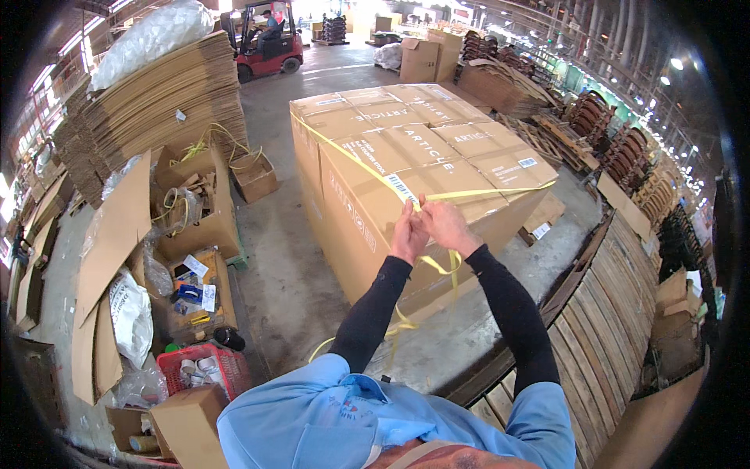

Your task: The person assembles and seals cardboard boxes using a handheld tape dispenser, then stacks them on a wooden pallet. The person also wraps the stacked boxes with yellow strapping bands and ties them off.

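Note:
A block of stacked brown cardboard boxes [359, 199] stands in front of me, with clear tape over its seams. Around its top runs a yellow packing strap [492, 192], whose two sides meet at the near edge. There my left hand [407, 235] and my right hand [448, 223] are close together, fingers closed on the strap. Just what lies between the fingertips is hidden. A loose strap end loops below my right hand and trails down toward the floor beside the boxes.
On the left stand an open carton [211, 215] of scraps, a tool tray [223, 301], a red basket [234, 371] and a tall stack of flat cardboard [168, 98]. Wooden slats [601, 328] lie at right. A red forklift [269, 51] with a person aboard is far back.

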The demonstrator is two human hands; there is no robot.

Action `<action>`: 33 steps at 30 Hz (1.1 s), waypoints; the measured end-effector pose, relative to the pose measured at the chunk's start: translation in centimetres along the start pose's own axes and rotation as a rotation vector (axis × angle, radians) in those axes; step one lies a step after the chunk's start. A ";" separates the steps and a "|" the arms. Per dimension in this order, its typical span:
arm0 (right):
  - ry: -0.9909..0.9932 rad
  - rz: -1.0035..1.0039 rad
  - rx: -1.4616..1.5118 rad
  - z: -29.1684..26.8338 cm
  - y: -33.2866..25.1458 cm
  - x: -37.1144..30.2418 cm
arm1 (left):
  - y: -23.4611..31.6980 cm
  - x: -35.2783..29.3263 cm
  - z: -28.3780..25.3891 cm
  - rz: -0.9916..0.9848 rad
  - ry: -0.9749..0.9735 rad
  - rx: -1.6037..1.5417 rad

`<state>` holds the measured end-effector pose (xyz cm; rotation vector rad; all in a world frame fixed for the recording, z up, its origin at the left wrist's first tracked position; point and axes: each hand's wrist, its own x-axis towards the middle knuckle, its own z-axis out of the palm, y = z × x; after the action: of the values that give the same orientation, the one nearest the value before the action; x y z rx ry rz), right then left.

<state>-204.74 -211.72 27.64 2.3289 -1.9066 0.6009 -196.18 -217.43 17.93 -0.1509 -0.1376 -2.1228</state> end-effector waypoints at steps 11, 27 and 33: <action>-0.086 0.002 0.100 -2.4 8.1 3.5 | 3.6 10.5 -1.2 0.074 0.083 0.267; -0.309 0.500 0.663 -5.5 18.9 -7.3 | 3.7 12.9 -0.7 -0.231 0.146 0.132; 0.078 0.042 -0.502 -8.0 22.0 -6.9 | 5.5 10.3 -2.0 -0.336 0.124 0.294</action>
<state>-228.81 -207.91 28.47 1.9242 -1.8136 0.1789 -196.97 -229.22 17.82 0.1904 -0.4239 -2.4082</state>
